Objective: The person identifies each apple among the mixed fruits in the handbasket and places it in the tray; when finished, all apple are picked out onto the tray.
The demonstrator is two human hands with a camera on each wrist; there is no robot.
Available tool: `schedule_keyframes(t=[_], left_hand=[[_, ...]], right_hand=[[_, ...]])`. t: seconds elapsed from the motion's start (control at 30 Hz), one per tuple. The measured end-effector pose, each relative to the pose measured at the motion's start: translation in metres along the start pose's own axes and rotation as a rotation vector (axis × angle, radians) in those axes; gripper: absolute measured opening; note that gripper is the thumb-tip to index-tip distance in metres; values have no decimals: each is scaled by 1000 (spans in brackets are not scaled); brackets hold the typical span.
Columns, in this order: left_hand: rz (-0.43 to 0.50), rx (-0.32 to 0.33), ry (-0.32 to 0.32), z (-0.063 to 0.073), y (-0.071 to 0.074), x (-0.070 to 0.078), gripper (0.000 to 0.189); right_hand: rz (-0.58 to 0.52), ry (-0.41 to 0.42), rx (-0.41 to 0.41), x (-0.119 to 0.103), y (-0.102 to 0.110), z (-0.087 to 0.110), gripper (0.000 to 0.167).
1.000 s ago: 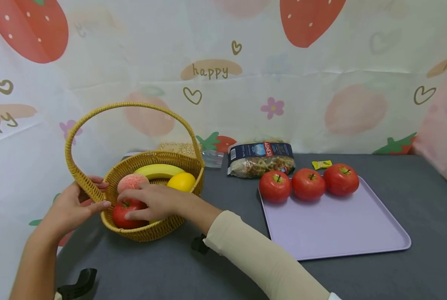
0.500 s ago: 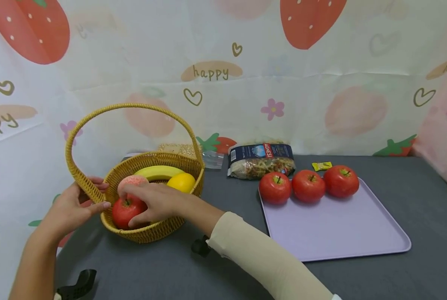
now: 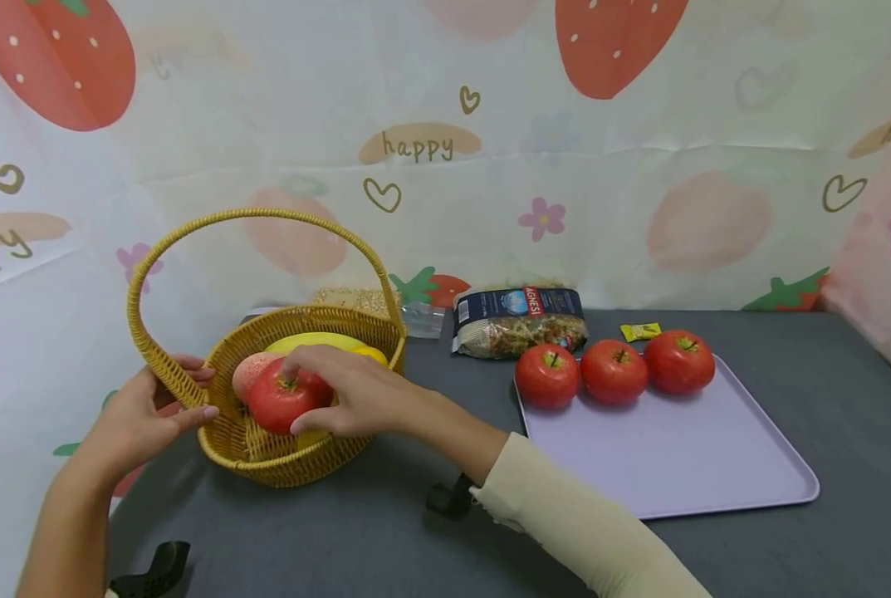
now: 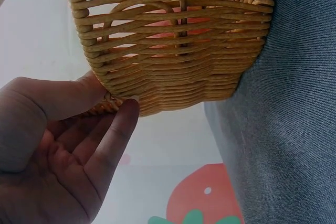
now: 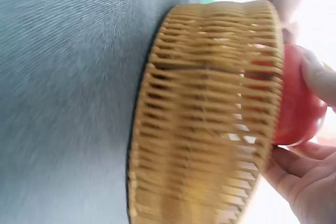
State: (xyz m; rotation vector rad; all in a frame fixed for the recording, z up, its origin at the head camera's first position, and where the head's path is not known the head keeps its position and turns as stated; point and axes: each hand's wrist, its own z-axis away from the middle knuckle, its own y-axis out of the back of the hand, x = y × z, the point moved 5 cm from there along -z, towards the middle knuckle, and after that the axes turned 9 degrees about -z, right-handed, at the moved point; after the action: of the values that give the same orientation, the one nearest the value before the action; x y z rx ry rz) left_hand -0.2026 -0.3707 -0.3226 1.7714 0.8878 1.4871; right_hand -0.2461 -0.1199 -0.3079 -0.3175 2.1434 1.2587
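In the head view my right hand (image 3: 355, 390) grips a red apple (image 3: 284, 399), thumb at its near side and fingers over the top, at the level of the wicker basket's (image 3: 266, 473) rim. The right wrist view shows that apple (image 5: 299, 98) beside the basket's woven wall. My left hand (image 3: 134, 415) pinches the basket's left edge at the foot of the handle; in the left wrist view thumb and fingers (image 4: 118, 135) close on the weave. Inside the basket lie a pinkish round fruit (image 3: 251, 374), a banana (image 3: 303, 340) and a yellow lemon-like fruit (image 3: 370, 355), partly covered by my right hand.
Right of the basket lies a lilac tray (image 3: 677, 457) with three red apples (image 3: 614, 374) along its back edge. Behind it are a pasta bag (image 3: 520, 320) and a small yellow packet (image 3: 641, 331). A clear bag of grains (image 3: 355, 299) lies behind the basket.
My right hand has lifted the apple from the basket's near left side and moved it right and upward. The left hand keeps its place on the basket.
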Motion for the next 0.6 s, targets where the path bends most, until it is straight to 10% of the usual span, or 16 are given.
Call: schedule_keyframes(t=[0.6], left_hand=[[-9, -8, 17, 1, -1, -3, 63]], right_hand=[[20, -53, 249, -3, 70, 149, 48]])
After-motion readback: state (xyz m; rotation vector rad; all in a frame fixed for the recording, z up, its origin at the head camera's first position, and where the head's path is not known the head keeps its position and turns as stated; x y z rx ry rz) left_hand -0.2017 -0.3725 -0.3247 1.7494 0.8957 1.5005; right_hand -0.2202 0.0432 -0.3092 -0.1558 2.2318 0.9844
